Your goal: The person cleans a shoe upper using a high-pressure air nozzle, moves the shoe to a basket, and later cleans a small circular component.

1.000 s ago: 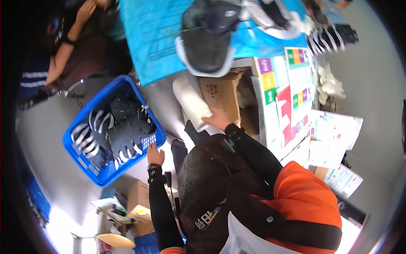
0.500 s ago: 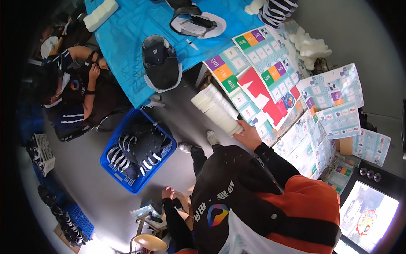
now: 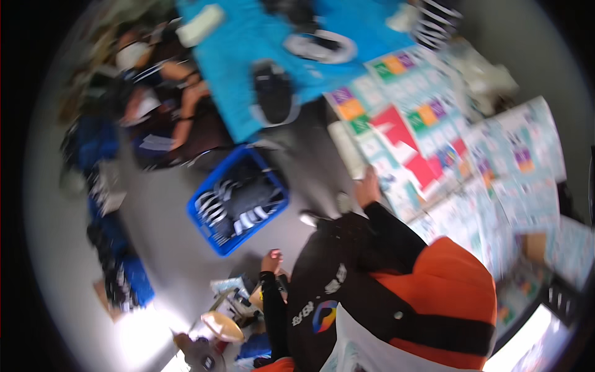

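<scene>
- Right hand, right of the blue basket, is closed around the near end of a white roll.
- White roll: slanting up and away from the fingers, right of the basket and well apart from it, alongside the printed sheets; whether it touches them I cannot tell.
- Left hand: just off the basket's near right side; too blurred to tell how wide the fingers stand.
- Inside the basket: a pile of black-and-white striped pieces.
- Beyond the basket: a table under a blue cover, with a dark cap at its near edge.
- Beyond the basket to the left: a co-worker, arms bent, beside the table.
</scene>
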Available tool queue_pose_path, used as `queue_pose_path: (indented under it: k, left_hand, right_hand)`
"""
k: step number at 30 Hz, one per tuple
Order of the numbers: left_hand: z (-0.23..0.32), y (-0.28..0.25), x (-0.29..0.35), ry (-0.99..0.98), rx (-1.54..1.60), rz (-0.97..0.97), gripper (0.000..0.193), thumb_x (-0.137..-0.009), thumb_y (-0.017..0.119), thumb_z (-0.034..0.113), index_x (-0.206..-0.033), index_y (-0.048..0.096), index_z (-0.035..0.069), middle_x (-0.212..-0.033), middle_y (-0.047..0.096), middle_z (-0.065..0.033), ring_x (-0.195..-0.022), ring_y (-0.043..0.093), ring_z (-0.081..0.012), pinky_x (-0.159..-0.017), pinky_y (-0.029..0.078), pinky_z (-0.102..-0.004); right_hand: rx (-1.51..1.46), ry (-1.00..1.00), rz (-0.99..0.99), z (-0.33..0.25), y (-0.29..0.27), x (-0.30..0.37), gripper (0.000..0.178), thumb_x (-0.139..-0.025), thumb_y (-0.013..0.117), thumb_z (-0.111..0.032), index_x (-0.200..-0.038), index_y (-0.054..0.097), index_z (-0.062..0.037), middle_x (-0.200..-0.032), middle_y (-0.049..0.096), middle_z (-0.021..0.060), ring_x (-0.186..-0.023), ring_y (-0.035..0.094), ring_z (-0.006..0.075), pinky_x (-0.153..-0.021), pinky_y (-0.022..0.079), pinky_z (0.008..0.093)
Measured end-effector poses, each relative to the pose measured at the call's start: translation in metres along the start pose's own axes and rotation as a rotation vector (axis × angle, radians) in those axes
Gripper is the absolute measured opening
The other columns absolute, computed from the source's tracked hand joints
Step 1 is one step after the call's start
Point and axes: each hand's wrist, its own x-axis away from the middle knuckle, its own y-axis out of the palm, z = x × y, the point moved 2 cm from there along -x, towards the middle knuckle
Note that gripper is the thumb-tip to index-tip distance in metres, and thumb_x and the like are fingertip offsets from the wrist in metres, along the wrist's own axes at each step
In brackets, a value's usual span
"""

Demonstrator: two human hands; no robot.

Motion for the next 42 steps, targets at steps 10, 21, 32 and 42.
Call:
queue_pose_path:
  k: [10,21,32,42]
  left_hand:
    - [-0.087,-0.011,0.135,-0.214,-0.032,-0.238,0.032,-0.096,0.061,0.03,-0.117,0.072,0.007,-0.101,0.077,-0.0163,-0.086,0.074,-0.0204,-0.075,0.058,-0.0352]
    - [-0.082,0.031,0.225,-0.146,-0.621,-0.202,0.04,-0.101,0.047,0.032,-0.097,0.073,0.002,-0.1,0.076,-0.0125,-0.097,0.072,-0.0304,-0.085,0.057,-0.0403]
    - [0.098,-0.036,0.258,0.242,0.171,0.259,0.015,-0.085,0.07,0.01,-0.1,0.069,0.009,-0.107,0.068,-0.0126,-0.091,0.066,-0.0303,-0.079,0.054,-0.042]
    - [0.332,-0.046,0.37,0.861,-0.275,0.275,0.025,-0.081,0.068,0.001,-0.105,0.064,0.006,-0.12,0.061,-0.0139,-0.112,0.06,-0.034,-0.097,0.049,-0.0414]
  right_hand:
    - [-0.528,-1.509,-0.854,-0.041,-0.325,0.121,0.028,-0.095,0.062,-0.024,-0.116,0.078,-0.0154,-0.078,0.07,0.0053,-0.072,0.067,0.0189,-0.072,0.054,0.0335]
    - [-1.166,-1.862,-0.452,-0.06,-0.44,0.223,0.016,-0.083,0.065,-0.006,-0.069,0.058,-0.0037,-0.063,0.054,0.0056,-0.059,0.055,0.0255,-0.118,0.036,0.0554]
    - [-0.932,-2.0,-0.365,-0.02,-0.474,0.277,0.034,-0.087,0.067,-0.008,-0.121,0.068,-0.012,-0.125,0.058,0.0105,-0.087,0.066,0.0309,-0.077,0.055,0.0381]
    - [-0.711,-1.794,0.12,-0.003,-0.469,0.278,0.062,-0.078,0.066,-0.004,-0.137,0.059,-0.0212,-0.128,0.056,0.0102,-0.082,0.068,0.0312,-0.064,0.054,0.0417]
